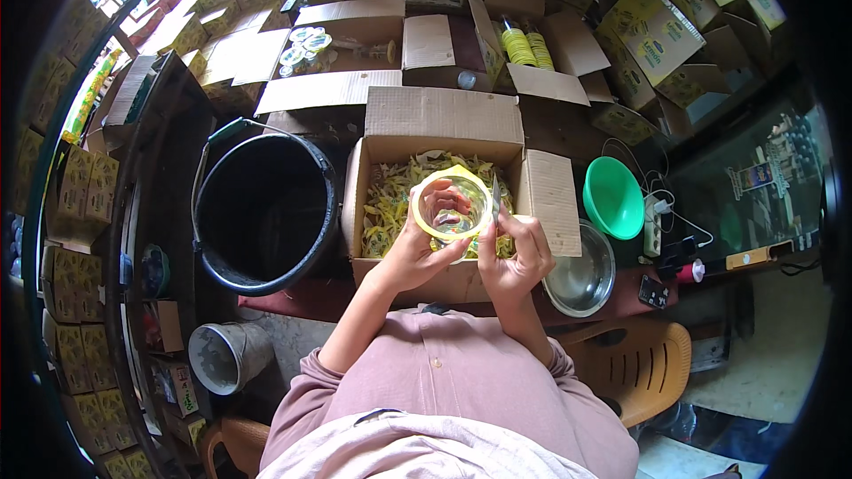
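My left hand (pixel 408 255) is wrapped round a clear plastic jar (pixel 454 236) with a yellow rim, its mouth tipped up toward me. Fingers show through the clear wall. My right hand (pixel 518 255) is closed on a thin, pointed metal blade (pixel 496 192) that sticks up beside the rim; its handle is hidden in the fingers. The right thumb is at the jar's right edge. Beneath both hands stands an open cardboard box (pixel 444 115), full of small yellow wrapped packets (pixel 390 191).
A large black bucket (pixel 206 239) stands left of the box. To the right are a green bowl (pixel 612 198) and a metal bowl (pixel 581 270). Behind are open cartons, one with clear jars (pixel 306 44), another with stacked yellow lids (pixel 517 46). A grey bucket (pixel 217 359) is low at left.
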### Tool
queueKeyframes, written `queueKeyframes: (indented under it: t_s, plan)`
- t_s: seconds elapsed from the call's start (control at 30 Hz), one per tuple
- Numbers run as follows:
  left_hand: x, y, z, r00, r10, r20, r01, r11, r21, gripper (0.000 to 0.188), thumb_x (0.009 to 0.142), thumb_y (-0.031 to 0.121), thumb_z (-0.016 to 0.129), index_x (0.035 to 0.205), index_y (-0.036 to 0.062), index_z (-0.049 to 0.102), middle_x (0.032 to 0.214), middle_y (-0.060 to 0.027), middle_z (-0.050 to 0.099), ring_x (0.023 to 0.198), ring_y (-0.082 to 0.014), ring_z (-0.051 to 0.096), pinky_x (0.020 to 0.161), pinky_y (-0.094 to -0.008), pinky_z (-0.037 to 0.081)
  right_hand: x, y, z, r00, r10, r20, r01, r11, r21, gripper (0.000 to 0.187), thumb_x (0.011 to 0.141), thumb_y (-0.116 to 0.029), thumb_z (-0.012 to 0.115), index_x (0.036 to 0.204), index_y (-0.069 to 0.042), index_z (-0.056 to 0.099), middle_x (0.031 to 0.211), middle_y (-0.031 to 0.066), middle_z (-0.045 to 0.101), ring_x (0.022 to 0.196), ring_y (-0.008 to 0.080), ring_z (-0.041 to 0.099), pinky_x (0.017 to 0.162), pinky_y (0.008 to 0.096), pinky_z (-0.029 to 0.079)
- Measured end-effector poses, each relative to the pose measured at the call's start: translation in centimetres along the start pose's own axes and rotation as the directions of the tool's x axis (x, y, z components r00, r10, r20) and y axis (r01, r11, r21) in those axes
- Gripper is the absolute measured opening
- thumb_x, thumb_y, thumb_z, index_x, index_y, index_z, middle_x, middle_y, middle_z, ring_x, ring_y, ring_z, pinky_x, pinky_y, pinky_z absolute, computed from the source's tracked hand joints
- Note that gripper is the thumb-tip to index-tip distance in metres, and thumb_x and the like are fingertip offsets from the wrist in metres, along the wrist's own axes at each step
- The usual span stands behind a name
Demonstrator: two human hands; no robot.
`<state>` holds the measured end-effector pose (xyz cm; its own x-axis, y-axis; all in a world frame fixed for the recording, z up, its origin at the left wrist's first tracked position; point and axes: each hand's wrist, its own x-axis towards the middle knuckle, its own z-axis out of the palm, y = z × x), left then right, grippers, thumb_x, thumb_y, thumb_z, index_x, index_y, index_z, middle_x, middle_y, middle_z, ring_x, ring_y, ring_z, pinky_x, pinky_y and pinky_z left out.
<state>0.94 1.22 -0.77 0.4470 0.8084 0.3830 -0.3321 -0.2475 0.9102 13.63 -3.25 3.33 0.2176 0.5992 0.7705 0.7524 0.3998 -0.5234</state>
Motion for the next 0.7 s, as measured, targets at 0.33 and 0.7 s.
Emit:
queueKeyframes:
  t_s: [0.33, 0.7]
  plan:
    - [-0.1, 0.2, -0.3, 0.997, 0.006, 0.078, -0.011, 0.998, 0.055, 0.074, 0.070, 0.000, 0.063, 0.129, 0.0048, 0.019, 0.111, -0.0104, 0.040, 0.107, -0.0185, 0.043, 0.091, -0.0308, 0.039, 0.9, 1.4, -0.5, 0.994, 0.088, 0.066, -0.099, 0.980, 0.174, 0.018, 0.067, 0.005, 0.063, 0.084, 0.000, 0.061, 0.071, 0.0067, 0.057, 0.060, 0.0139, 0.056, 0.054, 0.0235, 0.044]
    - [0.2, 0.4, -0.1, 1.000, 0.018, 0.020, -0.018, 0.999, 0.031, 0.077, 0.069, 0.002, 0.066, 0.130, 0.0053, 0.018, 0.112, -0.0100, 0.039, 0.106, -0.0185, 0.044, 0.091, -0.0314, 0.039, -0.4, 0.0, -0.7, 0.998, 0.036, 0.047, -0.039, 0.998, 0.049, 0.022, 0.066, 0.002, 0.065, 0.087, -0.002, 0.063, 0.073, 0.0086, 0.061, 0.063, 0.0177, 0.061, 0.058, 0.0262, 0.049]
